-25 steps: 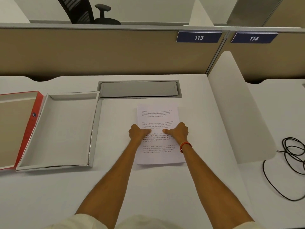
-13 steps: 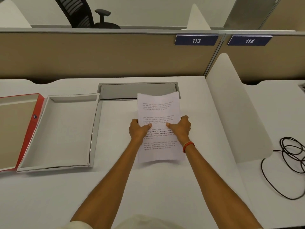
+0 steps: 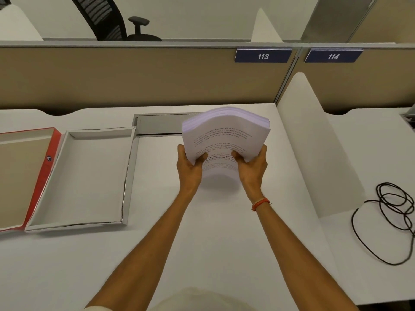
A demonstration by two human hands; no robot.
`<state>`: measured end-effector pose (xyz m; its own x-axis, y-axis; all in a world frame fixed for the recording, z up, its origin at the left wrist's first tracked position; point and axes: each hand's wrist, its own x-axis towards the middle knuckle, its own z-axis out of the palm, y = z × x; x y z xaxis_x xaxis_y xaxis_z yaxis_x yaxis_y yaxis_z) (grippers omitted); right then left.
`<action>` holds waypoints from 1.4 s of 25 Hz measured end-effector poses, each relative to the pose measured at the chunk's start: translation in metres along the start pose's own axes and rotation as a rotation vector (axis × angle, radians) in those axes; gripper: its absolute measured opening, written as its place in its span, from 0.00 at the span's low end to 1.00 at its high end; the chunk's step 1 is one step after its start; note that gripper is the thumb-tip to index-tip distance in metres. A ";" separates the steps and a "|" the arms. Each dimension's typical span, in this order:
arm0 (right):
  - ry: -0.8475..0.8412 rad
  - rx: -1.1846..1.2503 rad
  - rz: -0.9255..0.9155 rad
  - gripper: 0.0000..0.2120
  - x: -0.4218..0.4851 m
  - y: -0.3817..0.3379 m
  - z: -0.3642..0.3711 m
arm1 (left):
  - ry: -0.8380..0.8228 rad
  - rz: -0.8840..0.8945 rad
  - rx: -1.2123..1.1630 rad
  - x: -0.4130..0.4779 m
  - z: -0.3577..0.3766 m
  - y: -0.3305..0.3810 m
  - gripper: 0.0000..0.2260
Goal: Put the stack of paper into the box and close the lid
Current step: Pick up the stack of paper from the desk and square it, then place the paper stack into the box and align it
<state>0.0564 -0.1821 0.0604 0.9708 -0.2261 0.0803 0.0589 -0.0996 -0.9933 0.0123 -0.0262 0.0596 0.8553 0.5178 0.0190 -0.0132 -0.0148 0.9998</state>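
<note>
A stack of printed white paper [image 3: 224,135] is held up off the desk, bowed so its far edge arches upward. My left hand [image 3: 189,169] grips its left side and my right hand [image 3: 252,168] grips its right side, thumbs on top. The open white box [image 3: 83,176] lies flat on the desk to the left, nothing inside it. Its red-edged lid [image 3: 24,176] lies open further left, joined along the box's left side and partly cut off by the frame.
A grey cable hatch [image 3: 161,124] sits in the desk behind the paper. A white divider panel [image 3: 314,142] stands to the right. A black cable coil [image 3: 393,212] lies on the neighbouring desk. A beige partition [image 3: 134,77] closes the back.
The paper lay flat on the desk under both hands; both hands have since gripped its sides and lifted it, and the stack now bows upward.
</note>
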 end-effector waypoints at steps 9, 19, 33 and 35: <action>-0.023 0.019 0.026 0.27 -0.006 0.018 -0.005 | -0.009 0.011 0.032 -0.006 0.000 -0.011 0.24; -0.003 0.028 0.051 0.26 -0.009 0.018 -0.001 | 0.016 -0.011 0.059 -0.003 0.002 -0.020 0.22; -0.311 -0.571 0.216 0.27 0.037 -0.032 0.013 | -0.060 -0.231 0.431 0.036 -0.019 0.025 0.22; -0.361 -0.601 0.233 0.26 0.033 -0.032 0.019 | -0.069 -0.262 0.452 0.035 -0.027 0.023 0.22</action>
<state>0.0913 -0.1682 0.0935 0.9648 0.0166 -0.2626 -0.1950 -0.6247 -0.7561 0.0273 0.0148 0.0832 0.8325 0.4959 -0.2472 0.4173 -0.2677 0.8684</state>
